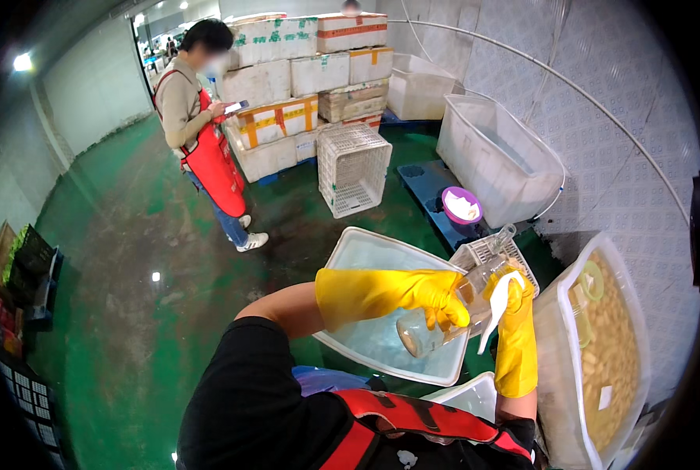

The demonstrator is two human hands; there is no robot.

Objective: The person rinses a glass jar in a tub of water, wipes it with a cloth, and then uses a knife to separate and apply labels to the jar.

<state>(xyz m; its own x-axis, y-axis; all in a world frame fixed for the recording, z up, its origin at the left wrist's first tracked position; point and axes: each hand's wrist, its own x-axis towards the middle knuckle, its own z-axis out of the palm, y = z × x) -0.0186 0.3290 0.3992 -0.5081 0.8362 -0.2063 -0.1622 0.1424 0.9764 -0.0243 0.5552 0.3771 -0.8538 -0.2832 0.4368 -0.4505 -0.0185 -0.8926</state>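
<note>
Both my hands wear long yellow rubber gloves. My left hand (444,299) grips a clear glass bottle (423,338) around its body, its wide base tilted down to the lower left over a white plastic tub of water (379,252). Near the bottle's upper part, my right hand (511,288) holds a white plastic handled tool (498,311), whose exact kind I cannot tell. Whether that hand also touches the glass is unclear. The bottle's narrow neck (504,235) points to the upper right, over a white plastic basket (520,258).
A large tub of pale pieces in liquid (611,352) stands at right. Beyond are a purple bowl (461,205) on a blue pallet (423,191), a tall water tub (497,153), an upturned crate (356,170) and stacked foam boxes (268,88). A person in a red apron (209,158) stands at upper left.
</note>
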